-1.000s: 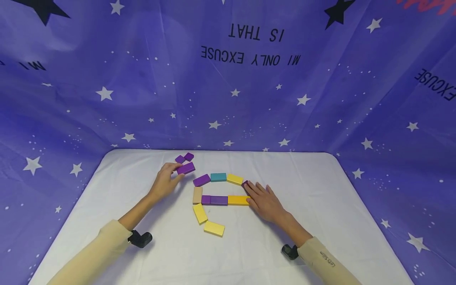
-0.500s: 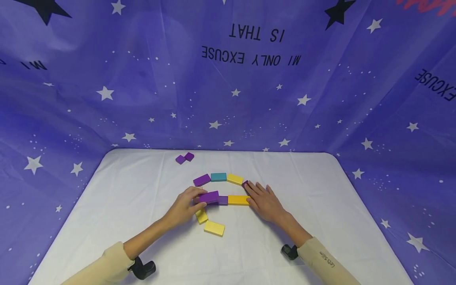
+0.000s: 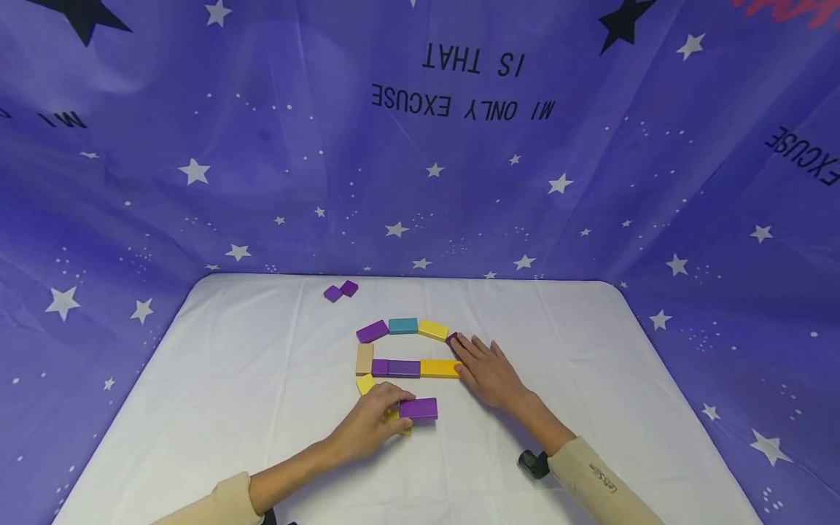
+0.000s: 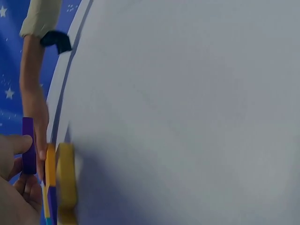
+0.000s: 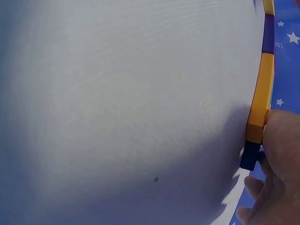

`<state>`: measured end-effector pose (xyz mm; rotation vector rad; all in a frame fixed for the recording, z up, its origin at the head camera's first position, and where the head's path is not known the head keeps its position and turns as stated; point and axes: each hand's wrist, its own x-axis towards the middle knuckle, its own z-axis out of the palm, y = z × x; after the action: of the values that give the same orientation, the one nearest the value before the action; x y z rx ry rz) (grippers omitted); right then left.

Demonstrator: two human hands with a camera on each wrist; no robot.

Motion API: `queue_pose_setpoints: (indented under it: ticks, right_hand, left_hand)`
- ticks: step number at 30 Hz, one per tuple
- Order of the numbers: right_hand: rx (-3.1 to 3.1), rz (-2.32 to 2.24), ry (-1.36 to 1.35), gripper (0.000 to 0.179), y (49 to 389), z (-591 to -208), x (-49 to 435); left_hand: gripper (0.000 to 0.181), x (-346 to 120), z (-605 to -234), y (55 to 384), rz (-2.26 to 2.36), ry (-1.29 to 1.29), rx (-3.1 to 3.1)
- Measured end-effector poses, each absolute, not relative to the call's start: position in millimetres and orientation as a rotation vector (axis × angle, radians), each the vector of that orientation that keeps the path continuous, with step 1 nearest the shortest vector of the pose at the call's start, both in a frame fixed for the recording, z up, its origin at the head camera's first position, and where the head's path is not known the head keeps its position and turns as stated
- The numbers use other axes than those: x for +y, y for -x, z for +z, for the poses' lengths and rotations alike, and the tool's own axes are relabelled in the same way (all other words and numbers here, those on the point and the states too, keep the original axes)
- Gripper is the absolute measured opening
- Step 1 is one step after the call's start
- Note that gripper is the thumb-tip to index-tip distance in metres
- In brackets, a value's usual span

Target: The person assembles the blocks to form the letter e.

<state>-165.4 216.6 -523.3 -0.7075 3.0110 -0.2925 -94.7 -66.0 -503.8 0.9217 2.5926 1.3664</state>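
Observation:
Between thumb and fingers, my left hand (image 3: 367,423) pinches a purple block (image 3: 418,408) by its left end, over the front of the block outline. It partly covers the lower yellow blocks (image 3: 365,383). In the left wrist view the held purple block (image 4: 28,145) is seen narrow side on. My right hand (image 3: 488,373) rests with fingers extended at the right end of the outline. Its fingertips touch a dark purple block (image 3: 451,338), and its thumb is at the orange block (image 3: 440,369). A dark block (image 5: 250,156) adjoins the orange block's end in the right wrist view.
Purple (image 3: 372,332), teal (image 3: 403,326) and yellow (image 3: 433,330) blocks form the upper arc. A tan block (image 3: 364,359) stands left of the middle purple row (image 3: 403,368). Two small purple blocks (image 3: 332,294) lie farther back on the white table (image 3: 558,313), before a starry curtain (image 3: 420,204).
My left hand has carried the purple block from the back left, over the middle row, to the front of the outline. My right hand has stayed in place.

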Motion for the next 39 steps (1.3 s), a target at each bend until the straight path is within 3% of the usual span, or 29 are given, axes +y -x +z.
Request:
queue_pose_setpoints:
  ticks: [39]
  right_hand:
    - [3.019, -0.284, 0.724, 0.057, 166.6, -526.9, 217.7]
  left_hand:
    - [0.032, -40.3, -529.8, 78.5, 1.211, -0.978, 2.741]
